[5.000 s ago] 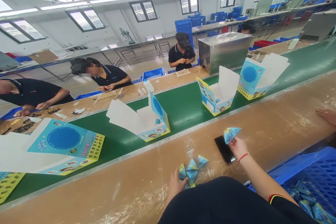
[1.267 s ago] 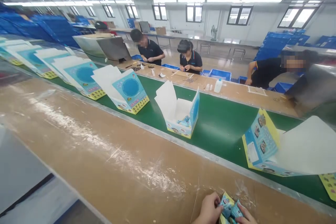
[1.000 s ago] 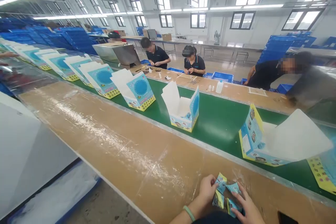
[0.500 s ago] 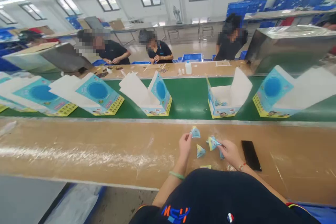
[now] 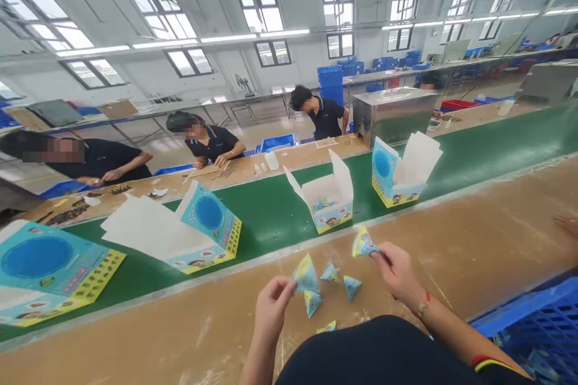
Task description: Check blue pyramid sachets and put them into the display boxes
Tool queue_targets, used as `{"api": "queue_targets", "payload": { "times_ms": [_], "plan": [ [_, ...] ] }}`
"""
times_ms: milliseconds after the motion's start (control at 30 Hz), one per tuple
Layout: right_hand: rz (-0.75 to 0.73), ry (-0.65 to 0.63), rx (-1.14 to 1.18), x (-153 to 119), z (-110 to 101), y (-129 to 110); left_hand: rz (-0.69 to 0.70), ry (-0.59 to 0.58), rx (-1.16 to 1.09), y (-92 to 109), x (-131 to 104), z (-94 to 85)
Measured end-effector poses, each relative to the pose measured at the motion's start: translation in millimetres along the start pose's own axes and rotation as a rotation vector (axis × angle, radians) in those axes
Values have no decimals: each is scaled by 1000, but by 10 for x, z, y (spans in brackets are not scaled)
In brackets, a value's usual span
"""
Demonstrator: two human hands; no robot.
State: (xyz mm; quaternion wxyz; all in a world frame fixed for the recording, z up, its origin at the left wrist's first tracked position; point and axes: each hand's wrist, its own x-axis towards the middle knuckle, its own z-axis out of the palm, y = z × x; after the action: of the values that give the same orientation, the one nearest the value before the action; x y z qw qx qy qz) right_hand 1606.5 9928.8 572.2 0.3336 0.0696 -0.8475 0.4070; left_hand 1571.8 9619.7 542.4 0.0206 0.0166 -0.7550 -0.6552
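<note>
Between the thumb and fingers of my left hand is a blue-and-yellow triangular packet, held just above the tabletop. My right hand pinches a second such packet by its corner, further forward and close to the belt's edge. Below and between the hands lie several more triangular packets, among them a blue one and one right under the left hand's packet. Ahead stands an open printed carton with a few packets inside; neither hand touches it.
A green conveyor belt crosses ahead, carrying more open cartons, one at the right and others at the left. Co-workers sit behind it. A blue crate stands low at right; another person's hand shows at the right edge.
The view has swung to the right. My left hand now has its packet raised off the table, and my right hand has carried its packet forward toward the belt. The black phone is out of sight.
</note>
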Motion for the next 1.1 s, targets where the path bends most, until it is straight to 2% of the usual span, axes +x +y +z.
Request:
{"api": "queue_targets", "payload": {
  "times_ms": [133,267,400,467,533,633,733,867,1000,1100],
  "plan": [
    [-70,79,46,38,-207,-68,39,23,28,95,-95,96],
    [-167,113,189,111,-392,-149,44,-21,227,194,-232,70],
    [-235,106,235,214,-495,-133,18,-38,327,293,-359,97],
    [-239,155,236,261,-526,-106,9,-63,324,350,-374,162],
    [-236,194,219,294,-563,-75,7,-105,330,412,-348,236],
    [-248,97,185,301,-639,-21,20,-147,366,492,-253,299],
    [-221,122,176,244,-704,50,16,-235,285,534,-142,301],
    [-171,159,75,120,-719,181,24,-188,287,563,-46,368],
    [-176,156,39,57,-674,296,52,-195,233,559,-27,469],
    [-166,160,24,81,-591,300,50,-162,216,511,-29,420]
  ]
}}
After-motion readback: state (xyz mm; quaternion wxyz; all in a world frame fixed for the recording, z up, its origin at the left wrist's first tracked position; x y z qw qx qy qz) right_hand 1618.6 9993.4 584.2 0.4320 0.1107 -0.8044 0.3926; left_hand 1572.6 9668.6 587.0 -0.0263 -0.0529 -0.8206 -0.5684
